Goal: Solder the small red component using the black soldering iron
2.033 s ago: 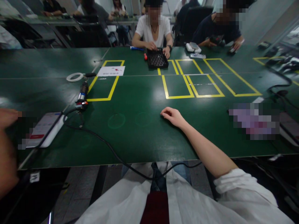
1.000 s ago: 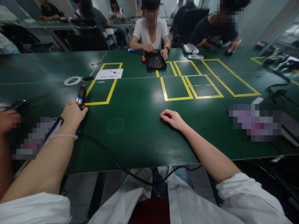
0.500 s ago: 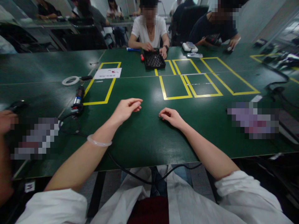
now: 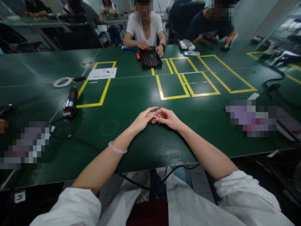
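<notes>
My left hand [image 4: 141,120] and my right hand [image 4: 168,118] meet fingertip to fingertip on the green table [image 4: 131,94] in front of me. A tiny pale item [image 4: 155,116] shows between the fingertips; I cannot make out what it is. Both hands have their fingers pinched together around it. A clear bangle [image 4: 117,147] sits on my left wrist. An electric screwdriver [image 4: 70,101] lies to the left of my hands, its black cable [image 4: 89,142] trailing across the table and off the near edge.
Yellow tape rectangles [image 4: 174,86] mark the table. A black tray [image 4: 150,58] sits at the far side before a seated person. A white tape roll [image 4: 60,82] and a paper sheet [image 4: 102,73] lie far left. Another person's hand [image 4: 2,125] is at the left edge.
My left hand left the screwdriver at the left and swung right across the table until its fingertips met my right hand. My right hand stayed in place.
</notes>
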### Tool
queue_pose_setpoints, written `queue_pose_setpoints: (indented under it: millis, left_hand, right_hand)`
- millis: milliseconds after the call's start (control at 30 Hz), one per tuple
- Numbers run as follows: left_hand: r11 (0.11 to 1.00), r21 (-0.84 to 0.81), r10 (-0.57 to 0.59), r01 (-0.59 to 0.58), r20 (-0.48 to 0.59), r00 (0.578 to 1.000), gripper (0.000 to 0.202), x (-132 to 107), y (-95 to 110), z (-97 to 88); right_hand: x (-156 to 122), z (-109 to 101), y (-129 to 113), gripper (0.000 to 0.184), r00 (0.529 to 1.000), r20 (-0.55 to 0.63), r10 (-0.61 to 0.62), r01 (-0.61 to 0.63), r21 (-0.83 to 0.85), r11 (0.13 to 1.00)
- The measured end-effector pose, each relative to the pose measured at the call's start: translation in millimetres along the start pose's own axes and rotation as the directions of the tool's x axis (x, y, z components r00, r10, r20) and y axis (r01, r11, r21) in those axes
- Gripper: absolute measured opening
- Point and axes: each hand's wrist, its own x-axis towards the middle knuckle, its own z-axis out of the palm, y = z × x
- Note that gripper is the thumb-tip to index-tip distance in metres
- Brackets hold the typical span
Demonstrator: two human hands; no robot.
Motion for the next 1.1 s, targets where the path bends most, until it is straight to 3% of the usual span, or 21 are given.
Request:
queue_pose_setpoints:
  millis: [133, 267, 600, 833, 1100]
  left_hand:
    - [0.992, -0.108, -0.067, 0.062, -0.047, 0.997, 0.037, -1.0, -2.9, -3.3]
    - [0.996, -0.053, -0.080, 0.079, -0.029, 0.996, 0.034, -1.5, -4.9, -5.4]
    - [0.967, 0.207, 0.157, -0.146, -0.038, 0.987, 0.027, -4.7, -2.6, -7.7]
    - [0.935, 0.305, 0.203, -0.179, -0.048, 0.978, 0.023, -5.9, -6.2, -8.6]
    - [0.916, 0.357, 0.202, -0.184, -0.012, 0.979, 0.027, -6.3, -5.0, -8.3]
  right_hand:
    - [0.9, -3.5, 4.1, 0.031, 0.998, -0.061, -0.020, 0.016, -0.063, 0.998]
    - [0.5, -5.4, 4.9, 0.028, 0.999, -0.036, -0.034, 0.029, -0.127, 0.991]
    - [2.5, -3.8, 2.3, 0.035, 0.995, -0.090, 0.040, -0.051, -0.124, 0.991]
    - [2.1, -4.7, 6.1, 0.034, 0.993, -0.118, -0.007, -0.012, -0.155, 0.988]
    - [1.4, -6.2, 0.4, 0.025, 0.996, -0.090, 0.030, -0.052, -0.255, 0.966]
